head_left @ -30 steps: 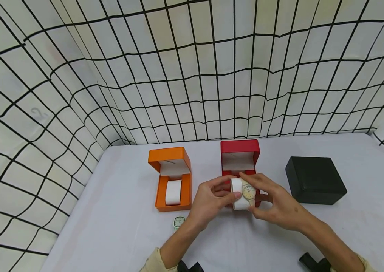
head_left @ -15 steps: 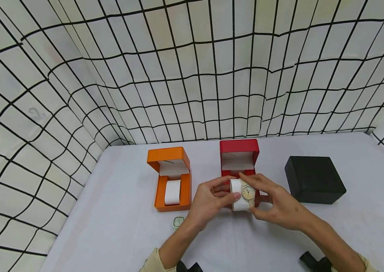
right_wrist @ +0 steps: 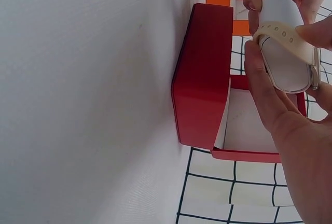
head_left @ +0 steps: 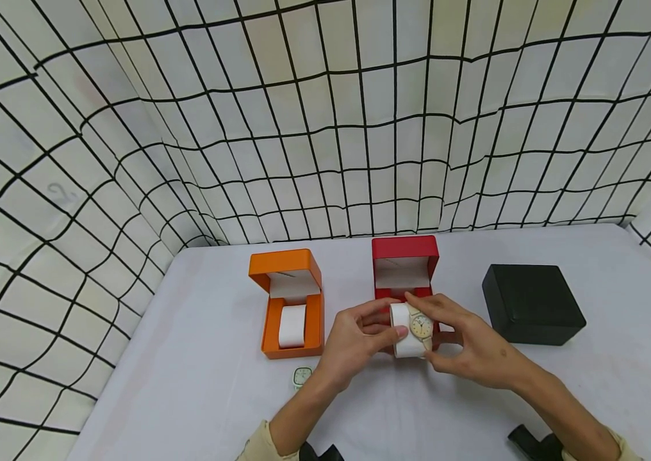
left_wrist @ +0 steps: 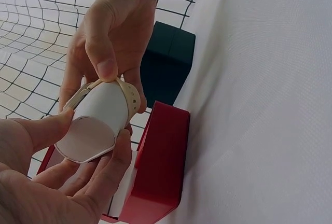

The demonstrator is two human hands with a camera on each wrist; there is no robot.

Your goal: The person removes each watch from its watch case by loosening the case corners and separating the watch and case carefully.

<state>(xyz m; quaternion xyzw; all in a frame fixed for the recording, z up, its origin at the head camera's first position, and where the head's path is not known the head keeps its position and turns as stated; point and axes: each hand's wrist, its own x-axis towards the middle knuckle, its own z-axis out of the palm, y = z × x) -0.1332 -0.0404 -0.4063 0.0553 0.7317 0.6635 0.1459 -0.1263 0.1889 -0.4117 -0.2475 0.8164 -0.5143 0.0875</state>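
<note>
Both hands hold a white watch cushion (head_left: 409, 347) over the front of an open red watch box (head_left: 405, 250). A cream-strapped watch (head_left: 421, 326) wraps round the cushion's right end, dial up. My left hand (head_left: 350, 344) pinches the cushion's left end between thumb and fingers. With thumb and fingers, my right hand (head_left: 469, 342) grips the watch and that end of the cushion. In the left wrist view the strap (left_wrist: 130, 99) shows its holes, and the hollow cushion end (left_wrist: 85, 139) faces the camera. The strap lies round the cushion in the right wrist view too.
An open orange watch box (head_left: 270, 326) with a white cushion (head_left: 293, 326) stands left. A pale green watch (head_left: 302, 376) lies beside my left forearm, partly hidden. At right sits a closed black box (head_left: 533, 301). Black-gridded white netting (head_left: 325, 153) rises behind the white-covered table (head_left: 204, 358).
</note>
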